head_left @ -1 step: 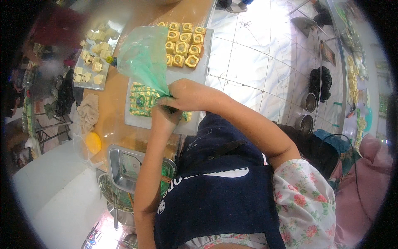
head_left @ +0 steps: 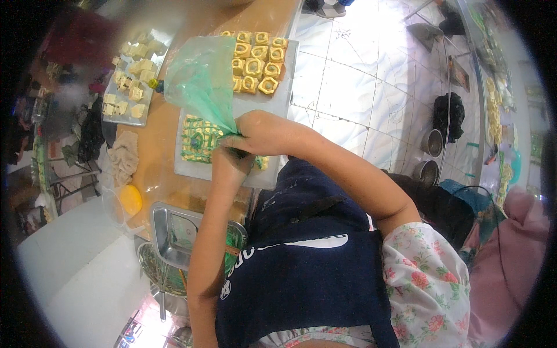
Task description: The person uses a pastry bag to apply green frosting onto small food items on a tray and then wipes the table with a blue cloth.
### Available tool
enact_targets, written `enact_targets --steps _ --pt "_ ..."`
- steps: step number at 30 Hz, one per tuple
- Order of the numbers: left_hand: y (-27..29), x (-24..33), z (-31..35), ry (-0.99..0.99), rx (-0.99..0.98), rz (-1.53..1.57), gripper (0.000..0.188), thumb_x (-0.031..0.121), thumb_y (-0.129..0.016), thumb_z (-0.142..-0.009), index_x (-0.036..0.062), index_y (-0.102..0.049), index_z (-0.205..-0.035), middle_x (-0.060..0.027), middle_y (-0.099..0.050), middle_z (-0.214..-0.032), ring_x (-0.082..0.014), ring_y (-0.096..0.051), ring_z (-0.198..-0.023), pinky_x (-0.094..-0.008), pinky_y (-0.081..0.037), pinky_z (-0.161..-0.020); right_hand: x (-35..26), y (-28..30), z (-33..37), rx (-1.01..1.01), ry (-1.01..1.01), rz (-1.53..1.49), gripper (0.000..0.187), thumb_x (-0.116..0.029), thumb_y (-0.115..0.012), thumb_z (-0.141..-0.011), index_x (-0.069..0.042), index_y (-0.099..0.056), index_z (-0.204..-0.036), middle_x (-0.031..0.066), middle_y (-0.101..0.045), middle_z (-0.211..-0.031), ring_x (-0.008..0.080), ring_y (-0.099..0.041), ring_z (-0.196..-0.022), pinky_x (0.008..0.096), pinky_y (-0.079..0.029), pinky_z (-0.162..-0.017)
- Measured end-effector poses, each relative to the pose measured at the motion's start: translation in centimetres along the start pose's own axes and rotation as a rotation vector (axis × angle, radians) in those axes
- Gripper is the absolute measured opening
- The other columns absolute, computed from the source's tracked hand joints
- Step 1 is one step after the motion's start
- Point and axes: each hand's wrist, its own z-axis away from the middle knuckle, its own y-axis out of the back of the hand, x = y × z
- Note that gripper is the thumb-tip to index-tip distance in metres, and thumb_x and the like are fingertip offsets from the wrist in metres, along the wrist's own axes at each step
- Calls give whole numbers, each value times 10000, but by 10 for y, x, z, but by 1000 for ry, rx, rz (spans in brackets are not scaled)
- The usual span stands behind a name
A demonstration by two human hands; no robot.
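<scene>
My right hand (head_left: pixel 256 132) is closed round the gathered part of a clear plastic piping bag (head_left: pixel 200 78) with green filling, whose wide end flares up and away to the left. Just below it, my left hand (head_left: pixel 230 163) meets the right one close to the bag's narrow end; its fingers are hidden. Under both hands lies a block of yellow square pieces (head_left: pixel 194 145) streaked with green lines, on a grey tray (head_left: pixel 223 171). On that tray's far part stand rows of golden square pastries (head_left: pixel 253 65) with raised rings on top. The bag's tip cannot be seen.
Pale cut blocks fill another tray (head_left: pixel 139 122) at the far left. A crumpled cloth (head_left: pixel 123 156), a clear tub with something yellow (head_left: pixel 130 199) and a steel pan (head_left: pixel 165 232) stand along the left. Metal bowls (head_left: pixel 432 143) rest on the tiled floor at right.
</scene>
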Motion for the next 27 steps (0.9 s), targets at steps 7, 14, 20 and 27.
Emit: enact_targets --steps 7,14,20,27 --pt "2 7 -1 -23 -22 -55 144 35 -640 -609 -23 -562 -715 -172 -588 -660 -285 -598 -636 -326 -455 -555 0 1 6 16 -47 -44 415 -337 -481 -815 59 -575 -731 230 -556 -665 350 -554 -640 380 -427 -621" --pt "0 2 0 -69 -29 -65 143 23 -635 -606 -32 -557 -712 -180 -585 -666 -295 -594 -638 -331 -455 -559 5 -1 8 49 0 0 415 -338 -485 -809 61 -575 -732 236 -551 -665 359 -547 -630 383 -425 -613" --pt "0 4 0 -55 -20 -56 140 29 -628 -609 -31 -555 -712 -174 -582 -649 -290 -591 -623 -327 -452 -557 1 3 13 35 -41 -36 409 -336 -487 -806 58 -579 -746 249 -548 -683 371 -545 -656 393 -421 -628" --pt "3 4 -1 13 -62 47 173 52 -634 -627 -31 -556 -757 -172 -593 -678 -266 -600 -641 -321 -453 -573 5 5 13 75 -16 -41 398 -336 -482 -807 47 -583 -767 252 -546 -693 374 -542 -661 394 -422 -624"
